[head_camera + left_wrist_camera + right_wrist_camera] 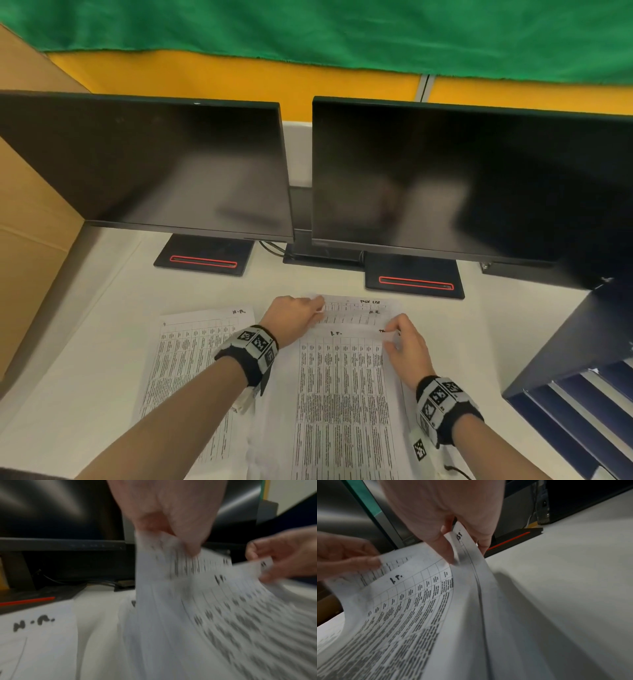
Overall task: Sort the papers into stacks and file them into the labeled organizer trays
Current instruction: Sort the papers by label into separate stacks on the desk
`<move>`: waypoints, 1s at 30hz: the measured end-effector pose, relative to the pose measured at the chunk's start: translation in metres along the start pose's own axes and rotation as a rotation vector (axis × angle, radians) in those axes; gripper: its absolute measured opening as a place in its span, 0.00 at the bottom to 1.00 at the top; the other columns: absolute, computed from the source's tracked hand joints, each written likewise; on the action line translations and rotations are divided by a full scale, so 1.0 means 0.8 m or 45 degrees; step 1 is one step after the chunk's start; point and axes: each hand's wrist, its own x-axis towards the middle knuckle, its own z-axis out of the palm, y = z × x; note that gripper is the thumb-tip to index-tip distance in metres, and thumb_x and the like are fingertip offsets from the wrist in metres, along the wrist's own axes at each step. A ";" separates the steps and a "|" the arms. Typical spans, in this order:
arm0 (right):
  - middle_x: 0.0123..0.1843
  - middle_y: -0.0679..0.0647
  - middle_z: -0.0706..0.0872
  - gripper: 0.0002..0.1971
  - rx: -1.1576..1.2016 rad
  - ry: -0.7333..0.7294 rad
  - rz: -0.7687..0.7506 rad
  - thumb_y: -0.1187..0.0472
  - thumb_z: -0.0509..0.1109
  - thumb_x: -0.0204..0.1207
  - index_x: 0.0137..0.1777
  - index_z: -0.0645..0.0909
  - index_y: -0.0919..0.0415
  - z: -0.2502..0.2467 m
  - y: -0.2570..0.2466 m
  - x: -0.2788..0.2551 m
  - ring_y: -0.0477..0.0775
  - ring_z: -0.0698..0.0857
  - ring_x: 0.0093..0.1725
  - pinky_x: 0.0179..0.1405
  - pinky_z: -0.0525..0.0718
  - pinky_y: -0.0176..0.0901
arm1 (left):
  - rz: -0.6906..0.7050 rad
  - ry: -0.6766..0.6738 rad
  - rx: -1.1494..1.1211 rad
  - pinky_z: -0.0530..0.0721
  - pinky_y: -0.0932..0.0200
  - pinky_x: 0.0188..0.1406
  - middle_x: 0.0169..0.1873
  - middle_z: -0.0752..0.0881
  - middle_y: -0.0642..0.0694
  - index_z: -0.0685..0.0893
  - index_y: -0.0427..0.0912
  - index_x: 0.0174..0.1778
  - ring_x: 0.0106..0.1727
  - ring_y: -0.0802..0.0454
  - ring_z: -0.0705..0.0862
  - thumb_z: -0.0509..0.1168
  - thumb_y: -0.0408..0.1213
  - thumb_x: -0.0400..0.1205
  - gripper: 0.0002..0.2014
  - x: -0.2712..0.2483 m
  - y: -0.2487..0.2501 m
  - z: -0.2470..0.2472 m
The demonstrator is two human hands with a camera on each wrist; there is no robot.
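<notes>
Your left hand (pixel 298 318) pinches the top sheets (pixel 342 377) at mid-frame. Your right hand (pixel 407 346) fingers pinch one sheet's corner (pixel 465 543).

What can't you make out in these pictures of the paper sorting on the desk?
- Printed table text on the sheet marked I.T.: too small in the head view, smeared by motion in the left wrist view.
- Organizer trays: cut off by the right edge of the head view; no labels show.
- Sheets under the left hand: how many its grip holds is blurred.
- Sheet marked H.R.: lower part hidden by the left forearm.
</notes>
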 end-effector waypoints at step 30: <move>0.51 0.54 0.80 0.17 -0.046 -0.262 -0.038 0.71 0.65 0.76 0.44 0.75 0.42 0.004 0.006 0.023 0.54 0.80 0.51 0.56 0.76 0.45 | -1.002 -0.049 -0.161 0.77 0.42 0.63 0.66 0.71 0.40 0.71 0.49 0.70 0.62 0.40 0.77 0.59 0.25 0.73 0.28 -0.094 -0.216 -0.007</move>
